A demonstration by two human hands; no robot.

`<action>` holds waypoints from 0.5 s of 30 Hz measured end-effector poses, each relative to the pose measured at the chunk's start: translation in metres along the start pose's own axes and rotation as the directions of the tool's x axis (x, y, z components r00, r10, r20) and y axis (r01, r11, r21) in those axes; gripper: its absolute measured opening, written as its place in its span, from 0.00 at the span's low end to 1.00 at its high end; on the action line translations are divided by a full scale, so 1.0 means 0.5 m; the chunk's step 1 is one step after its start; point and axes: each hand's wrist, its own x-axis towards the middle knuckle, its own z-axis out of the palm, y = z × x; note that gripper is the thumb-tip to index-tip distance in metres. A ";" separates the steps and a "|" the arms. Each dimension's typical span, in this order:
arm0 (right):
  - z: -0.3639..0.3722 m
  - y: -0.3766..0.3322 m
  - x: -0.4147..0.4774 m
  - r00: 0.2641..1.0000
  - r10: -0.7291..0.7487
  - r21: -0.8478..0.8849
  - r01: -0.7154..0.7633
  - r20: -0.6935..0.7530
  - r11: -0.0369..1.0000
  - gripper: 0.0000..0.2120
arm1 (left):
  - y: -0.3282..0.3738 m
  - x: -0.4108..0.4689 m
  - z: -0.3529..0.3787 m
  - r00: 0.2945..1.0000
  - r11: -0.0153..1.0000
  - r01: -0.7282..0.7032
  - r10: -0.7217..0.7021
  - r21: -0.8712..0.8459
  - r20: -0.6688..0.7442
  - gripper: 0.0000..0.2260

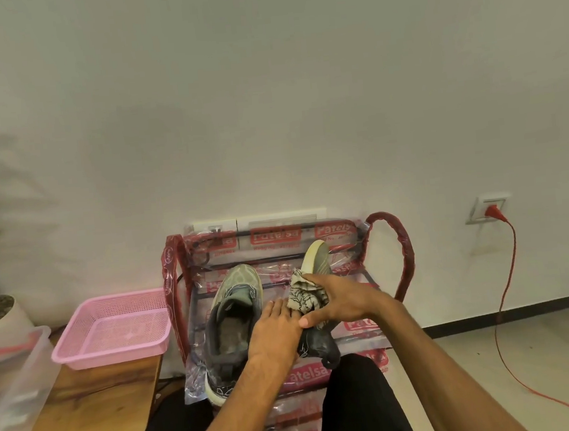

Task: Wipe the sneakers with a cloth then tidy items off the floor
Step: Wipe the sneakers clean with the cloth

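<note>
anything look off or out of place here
The shoe rack is wrapped in printed plastic packing. One sneaker lies tipped up, sole showing, under the right hand holding the cloth; the other sneaker sits upright. A red cable trails loose across the floor.

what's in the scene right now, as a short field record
right hand: grips cloth, pressing it on tilted sneaker
left hand: fingers straight, resting on the same sneaker
other sneaker: upright on rack
pink basket: on wooden table, left of rack
stage: wiping
</note>
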 end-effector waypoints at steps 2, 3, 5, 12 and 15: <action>-0.002 0.009 0.003 1.000 0.019 -0.051 -0.018 0.013 0.999 0.49 | 0.001 0.001 0.001 1.000 1.000 -0.007 0.007 -0.002 -0.013 0.36; 0.002 0.013 0.006 1.000 0.022 -0.077 -0.022 0.000 0.997 0.51 | 0.001 0.002 0.002 1.000 1.000 -0.009 0.009 0.002 -0.014 0.37; 0.018 0.007 0.009 0.999 0.005 -0.125 -0.012 -0.053 0.992 0.49 | 0.002 0.003 0.003 1.000 1.000 -0.010 0.010 0.008 -0.010 0.37; 0.055 0.008 0.037 0.953 -0.109 -0.342 0.006 -0.282 0.940 0.22 | 0.003 0.004 0.006 1.000 1.000 -0.004 0.005 0.014 -0.013 0.37; 0.033 0.020 0.042 0.936 -0.148 -0.350 0.029 -0.320 0.936 0.18 | 0.005 0.006 0.011 1.000 1.000 -0.001 0.001 0.011 -0.030 0.40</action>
